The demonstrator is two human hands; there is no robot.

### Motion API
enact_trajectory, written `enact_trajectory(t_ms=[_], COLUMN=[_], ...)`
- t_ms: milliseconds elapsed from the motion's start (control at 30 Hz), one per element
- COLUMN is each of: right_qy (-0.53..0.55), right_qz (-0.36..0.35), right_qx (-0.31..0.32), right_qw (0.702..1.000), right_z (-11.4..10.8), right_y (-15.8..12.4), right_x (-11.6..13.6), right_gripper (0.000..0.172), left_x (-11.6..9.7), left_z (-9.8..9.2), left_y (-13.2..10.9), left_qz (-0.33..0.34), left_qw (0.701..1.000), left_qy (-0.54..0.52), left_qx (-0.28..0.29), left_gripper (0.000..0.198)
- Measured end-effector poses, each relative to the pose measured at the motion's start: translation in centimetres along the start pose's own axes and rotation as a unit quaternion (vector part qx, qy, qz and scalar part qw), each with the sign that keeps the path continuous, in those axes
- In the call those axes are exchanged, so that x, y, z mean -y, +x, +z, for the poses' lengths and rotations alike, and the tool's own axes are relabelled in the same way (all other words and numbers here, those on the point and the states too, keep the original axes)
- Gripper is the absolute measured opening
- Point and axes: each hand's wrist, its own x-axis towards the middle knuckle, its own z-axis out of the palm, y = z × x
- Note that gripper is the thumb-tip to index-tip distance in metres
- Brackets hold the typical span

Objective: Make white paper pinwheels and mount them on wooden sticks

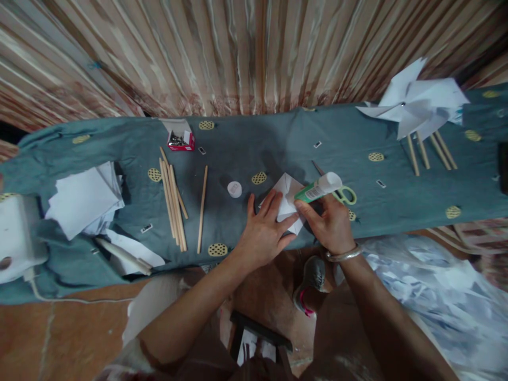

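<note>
A long table (246, 153) draped in grey-blue cloth with yellow dotted patches stands before a striped brown-and-cream curtain (238, 53). The left hand (264, 233) lies flat with fingers spread, pressing a folded white paper square (288, 190) near the table's near edge; both hands partly hide the paper. The right hand (329, 222) grips a green-and-white glue tube (321, 189) over the paper's right side. The tube's long axis slants from its near-left tip, hidden by fingers, to its white far-right end.

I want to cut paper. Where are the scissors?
Head view, right of centre: the scissors lie on the cloth just beyond the right hand, partly under the glue tube.
</note>
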Motion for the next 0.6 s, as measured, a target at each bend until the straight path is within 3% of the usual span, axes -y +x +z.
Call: enact_trajectory(t_ms=[600], right_qy=[-0.01], right_qz=[-0.019], right_qx=[0.001], right_qw=[1.0], right_z=[0.42], right_y=[0.79], right_x=[0.44], right_gripper=[0.034], left_x=[-0.07], left_z=[-0.13], left_y=[0.17], left_qz=[-0.005], left_qw=[1.0], left_qy=[0.0], left_qx=[0.008], left_gripper=[0.045])
